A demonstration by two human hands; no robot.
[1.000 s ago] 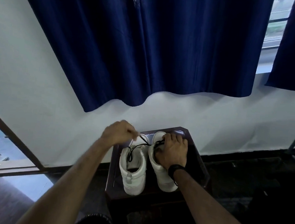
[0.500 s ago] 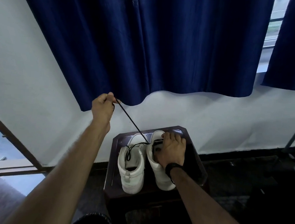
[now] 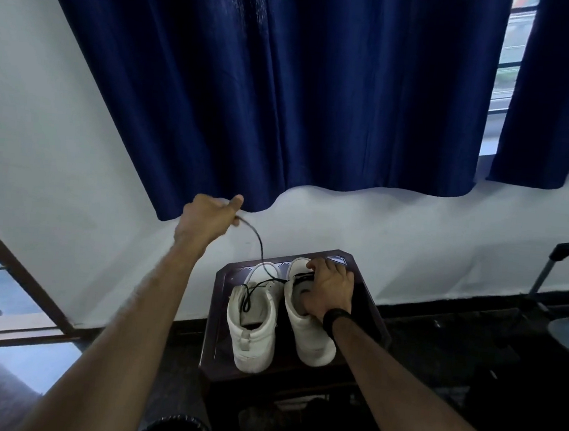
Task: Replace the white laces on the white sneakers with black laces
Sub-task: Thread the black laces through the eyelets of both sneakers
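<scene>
The left hand (image 3: pixel 207 220) is raised in front of the wall, its fingers (image 3: pixel 236 207) curled and pinching the end of a black lace (image 3: pixel 257 240). From those fingers the lace drops in a slack curve down and to the right, crosses the toe of the left sneaker (image 3: pixel 253 319), and runs on to the right sneaker (image 3: pixel 304 323), while another stretch of it loops inside the left sneaker's opening. Both white sneakers stand side by side, nearly touching, heels toward the person, on a small dark tabletop (image 3: pixel 216 312) below and to the right of the left fingers. The right hand (image 3: pixel 328 291) lies on top of the right sneaker, its fingers bent over the front of the shoe and pressing on it near the lace; a dark band circles that wrist. Behind the raised hand hangs a dark blue curtain (image 3: pixel 322 81).
</scene>
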